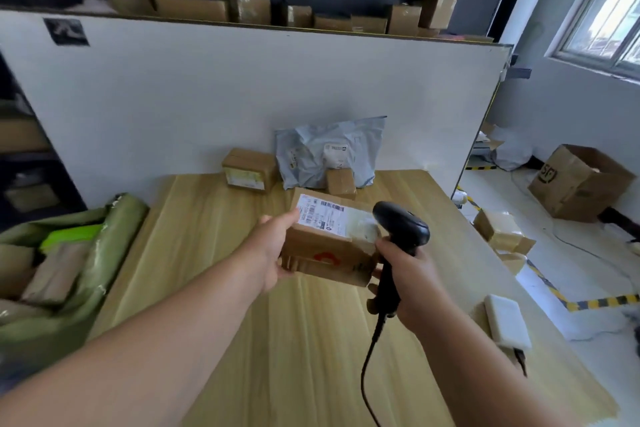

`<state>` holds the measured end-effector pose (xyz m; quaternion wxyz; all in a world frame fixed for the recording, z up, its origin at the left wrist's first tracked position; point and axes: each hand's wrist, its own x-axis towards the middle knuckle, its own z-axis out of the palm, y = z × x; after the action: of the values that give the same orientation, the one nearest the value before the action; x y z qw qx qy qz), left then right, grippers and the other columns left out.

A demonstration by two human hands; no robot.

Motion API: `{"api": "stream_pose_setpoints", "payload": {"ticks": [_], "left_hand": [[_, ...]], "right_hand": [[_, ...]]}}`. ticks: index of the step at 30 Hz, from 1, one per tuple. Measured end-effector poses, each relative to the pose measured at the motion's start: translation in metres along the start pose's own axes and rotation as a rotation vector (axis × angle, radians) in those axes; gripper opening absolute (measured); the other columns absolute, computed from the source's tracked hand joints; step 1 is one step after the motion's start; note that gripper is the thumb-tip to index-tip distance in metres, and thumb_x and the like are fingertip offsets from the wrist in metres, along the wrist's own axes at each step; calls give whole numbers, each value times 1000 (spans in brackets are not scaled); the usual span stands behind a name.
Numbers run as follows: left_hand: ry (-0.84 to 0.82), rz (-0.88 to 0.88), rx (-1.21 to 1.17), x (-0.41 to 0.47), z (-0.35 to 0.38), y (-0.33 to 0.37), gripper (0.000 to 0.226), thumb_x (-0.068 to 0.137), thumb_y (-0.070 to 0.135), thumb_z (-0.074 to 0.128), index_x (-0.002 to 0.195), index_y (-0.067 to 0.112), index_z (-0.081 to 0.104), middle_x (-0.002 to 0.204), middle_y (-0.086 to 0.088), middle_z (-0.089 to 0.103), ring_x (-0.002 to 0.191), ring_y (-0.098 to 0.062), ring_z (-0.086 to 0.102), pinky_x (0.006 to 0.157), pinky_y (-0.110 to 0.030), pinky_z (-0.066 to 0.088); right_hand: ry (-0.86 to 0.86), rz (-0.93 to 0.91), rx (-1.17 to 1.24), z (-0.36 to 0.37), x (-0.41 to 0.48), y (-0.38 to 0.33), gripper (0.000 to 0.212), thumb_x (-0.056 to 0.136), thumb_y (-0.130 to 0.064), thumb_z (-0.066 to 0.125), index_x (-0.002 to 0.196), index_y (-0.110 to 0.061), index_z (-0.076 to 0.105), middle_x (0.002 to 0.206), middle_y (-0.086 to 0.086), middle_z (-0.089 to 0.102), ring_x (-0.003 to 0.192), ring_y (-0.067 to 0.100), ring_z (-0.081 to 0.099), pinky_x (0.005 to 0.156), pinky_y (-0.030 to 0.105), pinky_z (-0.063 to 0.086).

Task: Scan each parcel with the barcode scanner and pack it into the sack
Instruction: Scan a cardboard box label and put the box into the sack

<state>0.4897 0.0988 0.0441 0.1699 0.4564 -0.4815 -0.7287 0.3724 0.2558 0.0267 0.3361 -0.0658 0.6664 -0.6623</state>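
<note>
Left hand (277, 250), reaching out past the green sack (114, 243) that stands open at the left edge of the wooden surface (225, 322), grips the left end of a cardboard parcel (329, 246) with thumb on top and fingers underneath. The sack already holds several brown packages, though they are blurred. The parcel is lifted above the middle of the surface, its white barcode label facing up. Behind it, by the white partition, sit a small box (249, 170), a grey mailer bag (329, 149) leaning upright, and another small box (341, 182) in front of the bag. At the parcel's right end hovers the head of the black barcode scanner (401, 229), whose handle the right hand (412, 281) clasps, the cable hanging below. Further right, a white flat device (507, 319) lies near the surface's edge.
</note>
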Motion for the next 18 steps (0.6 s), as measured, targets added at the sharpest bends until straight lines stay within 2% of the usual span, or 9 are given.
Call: {"api": "stream_pose_setpoints", "payload": {"ticks": [2, 4, 6, 9, 11, 14, 18], "left_hand": [[27, 9, -44, -17, -21, 3, 27, 87, 33, 63, 109, 18, 59, 86, -2, 63, 73, -18, 58, 64, -34, 50], [31, 29, -70, -31, -37, 7, 18, 87, 27, 64, 98, 14, 64, 77, -3, 62, 67, -17, 56, 62, -32, 48], [3, 23, -103, -46, -51, 10, 9, 87, 21, 63, 89, 12, 63, 78, -5, 61, 65, -16, 53, 61, -30, 47], [-30, 5, -77, -63, -66, 15, 6, 85, 17, 63, 89, 13, 63, 85, -7, 60, 68, -18, 52, 68, -31, 45], [14, 26, 7, -70, -75, 20, 8, 83, 19, 66, 89, 16, 62, 83, -3, 59, 72, -18, 52, 80, -35, 43], [120, 107, 63, -74, -86, 28, 29, 78, 18, 74, 102, 20, 58, 89, -1, 65, 85, -19, 59, 95, -41, 46], [172, 154, 160, -78, -92, 32, 34, 77, 22, 75, 109, 24, 62, 103, -1, 69, 100, -20, 61, 102, -42, 43]], "right_hand": [[-45, -20, -13, 13, -17, 0, 11, 93, -22, 67, 102, -19, 63, 86, 7, 70, 75, 29, 61, 66, 44, 51], [-81, -65, -41, 24, -26, -3, 12, 92, -22, 68, 103, -21, 63, 92, 7, 72, 79, 27, 67, 73, 44, 54], [-128, -96, -89, 32, -31, -9, 15, 90, -24, 70, 104, -24, 63, 99, 7, 73, 87, 30, 70, 75, 42, 54], [-233, -134, -221, 38, -35, -24, 21, 89, -30, 71, 108, -23, 65, 102, 7, 74, 95, 32, 72, 70, 41, 54], [-264, -186, -336, 38, -40, -37, 22, 89, -32, 70, 108, -20, 65, 98, 6, 73, 86, 26, 73, 66, 37, 53], [-364, -234, -491, 33, -49, -55, 22, 90, -34, 70, 99, -15, 63, 83, 7, 68, 61, 19, 62, 54, 31, 49], [-585, -242, -697, 27, -61, -72, 19, 90, -32, 69, 92, -14, 61, 69, 5, 63, 54, 18, 54, 56, 32, 46]]}}
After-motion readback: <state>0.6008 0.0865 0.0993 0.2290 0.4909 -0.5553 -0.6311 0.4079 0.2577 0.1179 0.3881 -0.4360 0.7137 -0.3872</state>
